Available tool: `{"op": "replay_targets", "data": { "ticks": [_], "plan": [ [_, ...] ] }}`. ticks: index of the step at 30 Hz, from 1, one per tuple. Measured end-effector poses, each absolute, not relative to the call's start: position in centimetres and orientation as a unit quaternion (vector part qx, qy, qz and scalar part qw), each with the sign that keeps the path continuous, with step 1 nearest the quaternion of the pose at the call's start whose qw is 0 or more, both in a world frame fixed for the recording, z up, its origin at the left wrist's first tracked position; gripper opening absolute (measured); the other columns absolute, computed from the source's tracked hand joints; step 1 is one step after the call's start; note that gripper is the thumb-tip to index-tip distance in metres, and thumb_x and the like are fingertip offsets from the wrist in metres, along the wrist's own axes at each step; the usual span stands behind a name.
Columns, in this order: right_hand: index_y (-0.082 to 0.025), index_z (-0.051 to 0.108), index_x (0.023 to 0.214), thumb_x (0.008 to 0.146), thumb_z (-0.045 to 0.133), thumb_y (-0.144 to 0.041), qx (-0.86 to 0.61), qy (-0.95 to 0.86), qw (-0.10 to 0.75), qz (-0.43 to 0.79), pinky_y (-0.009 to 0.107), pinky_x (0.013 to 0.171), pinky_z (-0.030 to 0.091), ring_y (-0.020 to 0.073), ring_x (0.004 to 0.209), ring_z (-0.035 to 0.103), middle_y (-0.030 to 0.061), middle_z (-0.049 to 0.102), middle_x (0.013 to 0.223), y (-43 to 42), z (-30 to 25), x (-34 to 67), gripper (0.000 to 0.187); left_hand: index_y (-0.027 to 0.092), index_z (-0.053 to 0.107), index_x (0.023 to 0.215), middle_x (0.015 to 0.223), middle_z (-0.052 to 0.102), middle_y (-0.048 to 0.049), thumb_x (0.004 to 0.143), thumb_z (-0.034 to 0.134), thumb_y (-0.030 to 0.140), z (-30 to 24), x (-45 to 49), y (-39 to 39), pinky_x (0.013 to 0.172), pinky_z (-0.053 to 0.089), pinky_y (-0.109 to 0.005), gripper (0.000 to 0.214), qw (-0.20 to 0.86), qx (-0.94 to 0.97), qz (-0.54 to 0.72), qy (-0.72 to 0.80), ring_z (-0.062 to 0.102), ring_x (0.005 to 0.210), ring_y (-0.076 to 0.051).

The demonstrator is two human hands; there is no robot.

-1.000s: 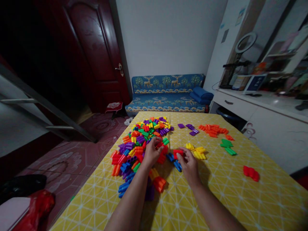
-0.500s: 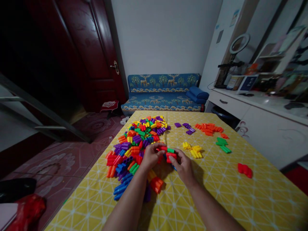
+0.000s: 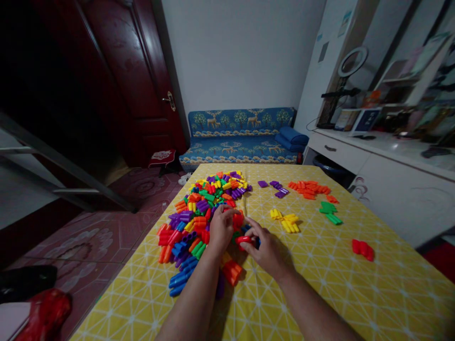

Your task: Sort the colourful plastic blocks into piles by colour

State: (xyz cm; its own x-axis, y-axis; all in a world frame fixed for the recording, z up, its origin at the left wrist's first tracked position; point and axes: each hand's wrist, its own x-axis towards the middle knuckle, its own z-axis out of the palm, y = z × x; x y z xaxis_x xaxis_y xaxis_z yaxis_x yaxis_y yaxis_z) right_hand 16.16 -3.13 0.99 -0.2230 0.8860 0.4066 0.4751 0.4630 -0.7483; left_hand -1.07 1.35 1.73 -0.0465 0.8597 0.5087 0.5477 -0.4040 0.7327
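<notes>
A big heap of coloured plastic blocks [image 3: 202, 213] covers the left part of a table with a yellow patterned cloth [image 3: 320, 293]. My left hand [image 3: 220, 229] rests on the heap's right edge, fingers curled around a red block [image 3: 237, 219]. Close beside it, my right hand [image 3: 265, 248] pinches another red block [image 3: 244, 239], with blue blocks just under the fingers. The two hands almost touch.
Sorted small groups lie on the cloth: purple [image 3: 273, 185], orange [image 3: 309, 188], green [image 3: 329, 211], yellow [image 3: 286, 221] and red [image 3: 362, 248]. A blue sofa [image 3: 241, 137] stands behind the table, a dark red door [image 3: 142, 80] at left, white cabinets [image 3: 391, 180] at right.
My right hand drew left and nearer with its red block. My left hand shifted slightly on the heap's edge and now grips a red block. The camera swung a little.
</notes>
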Motion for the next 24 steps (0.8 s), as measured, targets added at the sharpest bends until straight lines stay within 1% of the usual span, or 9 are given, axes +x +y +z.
{"op": "replay_targets", "data": {
  "ticks": [1, 3, 6, 9, 13, 17, 20, 22, 24],
  "plan": [
    [-0.030, 0.053, 0.131, 0.079, 0.069, -0.026, -0.457, -0.747, 0.423, 0.230, 0.030, 0.073, 0.051, 0.0182, 0.077, 0.064, -0.0007, 0.071, 0.085, -3.1, 0.8, 16.1, 0.055, 0.021, 0.076, 0.090, 0.105, 0.064, -0.0088, 0.083, 0.046, 0.005, 1.7, -0.9, 1.2, 0.086, 0.047, -0.032, 0.035, 0.131, 0.697, 0.450, 0.543, 0.058, 0.100, -0.021],
    [-0.029, 0.054, 0.129, 0.082, 0.066, -0.027, -0.455, -0.731, 0.458, 0.219, 0.030, 0.072, 0.051, 0.0176, 0.075, 0.063, -0.0003, 0.069, 0.082, -2.8, 0.2, 16.1, 0.049, 0.024, 0.077, 0.093, 0.108, 0.064, -0.0084, 0.086, 0.048, 0.010, 1.8, -0.7, 0.9, 0.087, 0.047, -0.033, 0.033, 0.093, 0.727, 0.360, 0.577, 0.056, 0.102, -0.023],
    [-0.026, 0.059, 0.118, 0.087, 0.061, -0.033, -0.467, -0.693, 0.508, 0.208, 0.031, 0.074, 0.052, 0.0184, 0.079, 0.064, 0.0027, 0.069, 0.086, -2.3, -1.0, 16.2, 0.032, 0.028, 0.072, 0.113, 0.114, 0.063, -0.0082, 0.088, 0.056, 0.023, 2.0, -0.6, 0.7, 0.089, 0.046, -0.035, 0.031, 0.044, 0.755, 0.267, 0.598, 0.053, 0.107, -0.026],
    [-0.023, 0.061, 0.115, 0.088, 0.060, -0.038, -0.482, -0.670, 0.529, 0.198, 0.033, 0.078, 0.053, 0.0205, 0.085, 0.065, 0.0061, 0.070, 0.093, -1.9, -1.6, 16.4, 0.031, 0.031, 0.060, 0.132, 0.122, 0.059, -0.0103, 0.088, 0.057, 0.035, 2.3, -0.2, 0.5, 0.092, 0.044, -0.038, 0.044, 0.005, 0.767, 0.204, 0.608, 0.052, 0.109, -0.027],
    [-0.022, 0.061, 0.116, 0.088, 0.059, -0.039, -0.488, -0.664, 0.528, 0.207, 0.032, 0.077, 0.054, 0.0202, 0.085, 0.066, 0.0064, 0.071, 0.093, -1.8, -1.7, 16.5, 0.033, 0.035, 0.060, 0.129, 0.124, 0.056, -0.0108, 0.089, 0.053, 0.041, 2.5, 0.8, 0.4, 0.083, 0.044, -0.038, 0.042, -0.019, 0.754, 0.158, 0.637, 0.055, 0.103, -0.029],
    [-0.022, 0.062, 0.114, 0.088, 0.059, -0.040, -0.496, -0.660, 0.527, 0.203, 0.032, 0.077, 0.054, 0.0200, 0.084, 0.066, 0.0060, 0.071, 0.092, -1.8, -1.7, 16.5, 0.031, 0.029, 0.064, 0.118, 0.106, 0.060, -0.0111, 0.087, 0.055, 0.036, 2.4, 1.2, 0.6, 0.076, 0.042, -0.034, 0.033, -0.016, 0.718, 0.178, 0.672, 0.058, 0.095, -0.027],
    [-0.022, 0.063, 0.113, 0.088, 0.059, -0.041, -0.503, -0.649, 0.527, 0.217, 0.032, 0.076, 0.053, 0.0204, 0.084, 0.067, 0.0068, 0.071, 0.093, -1.8, -1.5, 16.5, 0.032, 0.023, 0.065, 0.109, 0.093, 0.063, -0.0101, 0.086, 0.053, 0.024, 2.3, 0.7, 0.8, 0.077, 0.041, -0.033, 0.026, 0.014, 0.710, 0.227, 0.667, 0.060, 0.088, -0.025],
    [-0.021, 0.062, 0.113, 0.089, 0.059, -0.041, -0.499, -0.639, 0.535, 0.236, 0.031, 0.073, 0.053, 0.0200, 0.081, 0.067, 0.0070, 0.072, 0.092, -1.8, -1.3, 16.5, 0.032, 0.022, 0.064, 0.101, 0.091, 0.065, -0.0079, 0.083, 0.053, 0.017, 2.3, 0.5, 0.9, 0.079, 0.042, -0.033, 0.021, 0.068, 0.711, 0.307, 0.630, 0.061, 0.089, -0.024],
    [-0.020, 0.060, 0.115, 0.088, 0.059, -0.040, -0.486, -0.627, 0.551, 0.258, 0.030, 0.071, 0.053, 0.0191, 0.078, 0.066, 0.0065, 0.071, 0.089, -1.8, -1.2, 16.4, 0.034, 0.022, 0.061, 0.093, 0.092, 0.065, -0.0054, 0.081, 0.055, 0.015, 2.3, 0.4, 0.9, 0.082, 0.043, -0.030, 0.015, 0.159, 0.698, 0.423, 0.555, 0.061, 0.092, -0.022]
  ]
}}
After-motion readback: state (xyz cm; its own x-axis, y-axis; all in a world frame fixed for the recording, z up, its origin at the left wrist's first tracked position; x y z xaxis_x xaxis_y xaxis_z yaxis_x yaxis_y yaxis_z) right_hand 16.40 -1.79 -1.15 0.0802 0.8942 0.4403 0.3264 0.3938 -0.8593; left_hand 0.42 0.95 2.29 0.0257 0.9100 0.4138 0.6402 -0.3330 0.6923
